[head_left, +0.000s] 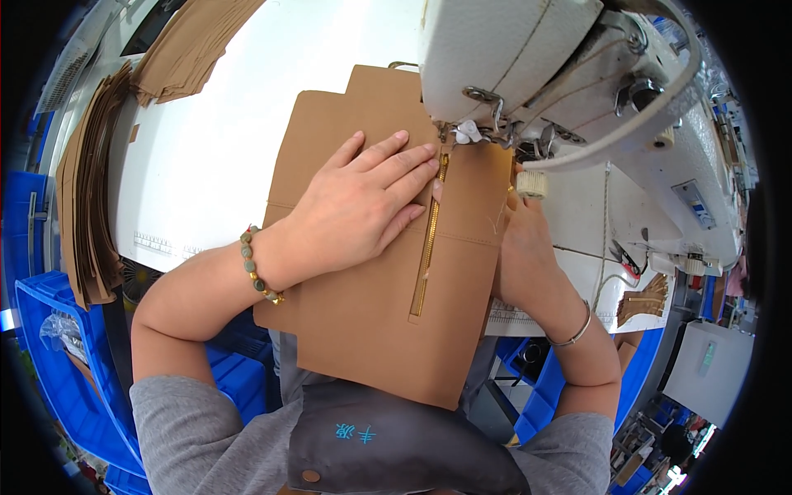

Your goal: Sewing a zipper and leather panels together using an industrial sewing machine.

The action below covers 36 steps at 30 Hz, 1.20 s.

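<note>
A flat brown leather-like panel (pixel 371 330) with notched corners lies under the head of a white sewing machine (pixel 511 66). Down its length runs a gold-toothed zipper (pixel 426 256), set in a narrow slot whose far end meets the machine's needle area. My left hand (pixel 363 194) rests palm down on the panel, fingers spread, their tips beside the zipper. At the panel's right edge, my right hand (pixel 528 247) holds the material near the presser foot; the panel hides part of its fingers.
Stacks of brown panels (pixel 91 190) hang over the table's left edge, with more pieces (pixel 190 49) farther back. Blue bins (pixel 74 355) stand at the lower left. Thread snips (pixel 627 260) and small brown pieces (pixel 643 301) lie to the right, near a hanging cord.
</note>
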Each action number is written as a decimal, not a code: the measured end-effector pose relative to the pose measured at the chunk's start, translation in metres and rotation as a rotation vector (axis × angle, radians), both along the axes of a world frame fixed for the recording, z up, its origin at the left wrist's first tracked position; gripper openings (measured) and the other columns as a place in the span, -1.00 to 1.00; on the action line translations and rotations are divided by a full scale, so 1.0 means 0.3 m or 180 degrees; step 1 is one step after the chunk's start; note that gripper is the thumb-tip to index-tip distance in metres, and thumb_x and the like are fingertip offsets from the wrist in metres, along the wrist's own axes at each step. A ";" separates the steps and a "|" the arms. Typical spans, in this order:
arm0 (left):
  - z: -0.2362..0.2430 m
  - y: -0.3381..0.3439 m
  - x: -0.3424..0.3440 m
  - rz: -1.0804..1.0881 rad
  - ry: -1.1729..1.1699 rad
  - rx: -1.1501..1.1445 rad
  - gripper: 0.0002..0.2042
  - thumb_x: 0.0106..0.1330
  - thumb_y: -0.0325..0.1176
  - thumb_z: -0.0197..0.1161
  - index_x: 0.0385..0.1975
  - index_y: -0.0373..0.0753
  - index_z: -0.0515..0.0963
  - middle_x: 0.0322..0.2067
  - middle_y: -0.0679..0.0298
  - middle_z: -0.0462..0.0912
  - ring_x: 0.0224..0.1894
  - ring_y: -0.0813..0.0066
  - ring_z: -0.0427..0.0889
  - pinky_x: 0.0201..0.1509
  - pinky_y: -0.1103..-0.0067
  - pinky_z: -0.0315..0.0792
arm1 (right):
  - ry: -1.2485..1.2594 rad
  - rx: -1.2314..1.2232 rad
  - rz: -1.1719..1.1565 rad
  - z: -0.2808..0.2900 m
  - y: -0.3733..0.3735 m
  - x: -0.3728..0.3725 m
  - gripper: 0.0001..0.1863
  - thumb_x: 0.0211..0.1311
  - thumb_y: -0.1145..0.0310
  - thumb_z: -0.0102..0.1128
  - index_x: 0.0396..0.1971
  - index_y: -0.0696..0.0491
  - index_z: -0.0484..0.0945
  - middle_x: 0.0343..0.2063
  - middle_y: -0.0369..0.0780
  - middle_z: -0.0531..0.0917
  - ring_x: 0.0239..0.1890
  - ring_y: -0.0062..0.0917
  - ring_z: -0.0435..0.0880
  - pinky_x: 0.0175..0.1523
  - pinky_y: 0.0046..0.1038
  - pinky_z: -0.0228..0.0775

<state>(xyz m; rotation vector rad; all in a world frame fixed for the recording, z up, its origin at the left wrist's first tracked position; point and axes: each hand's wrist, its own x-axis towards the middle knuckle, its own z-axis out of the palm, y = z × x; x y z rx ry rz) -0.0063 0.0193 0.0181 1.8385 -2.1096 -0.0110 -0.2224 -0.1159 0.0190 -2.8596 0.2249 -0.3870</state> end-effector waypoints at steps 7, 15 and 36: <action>0.005 0.004 0.000 -0.0022 -0.0093 -0.0011 -0.50 0.45 -0.22 0.25 0.36 -0.19 0.46 0.35 0.19 0.50 0.46 0.12 0.39 0.47 0.03 0.29 | 0.0090 -0.0013 -0.0058 -0.001 0.000 -0.001 -0.30 0.14 0.14 0.37 0.32 0.01 0.54 0.12 -0.12 0.67 0.17 -0.13 0.60 0.47 0.30 0.04; 0.021 -0.004 -0.001 -0.0025 -0.0126 -0.0031 -0.54 0.46 -0.22 0.24 0.31 -0.19 0.50 0.28 0.20 0.55 0.40 0.13 0.45 0.45 0.09 0.32 | 0.0105 0.0025 -0.0072 -0.015 -0.001 -0.005 -0.32 0.14 0.18 0.36 0.31 0.01 0.55 0.10 -0.12 0.66 0.16 -0.13 0.61 0.49 0.28 0.02; 0.026 -0.023 0.016 -0.0092 -0.0229 -0.0081 -0.51 0.41 -0.01 0.28 0.21 -0.17 0.59 0.28 0.31 0.58 0.35 0.21 0.49 0.47 0.12 0.33 | -0.0863 0.0169 -0.1085 0.071 -0.071 -0.026 -0.85 0.21 0.39 0.33 -0.28 0.13 0.67 -0.21 -0.12 0.74 -0.11 -0.16 0.70 0.39 0.02 0.33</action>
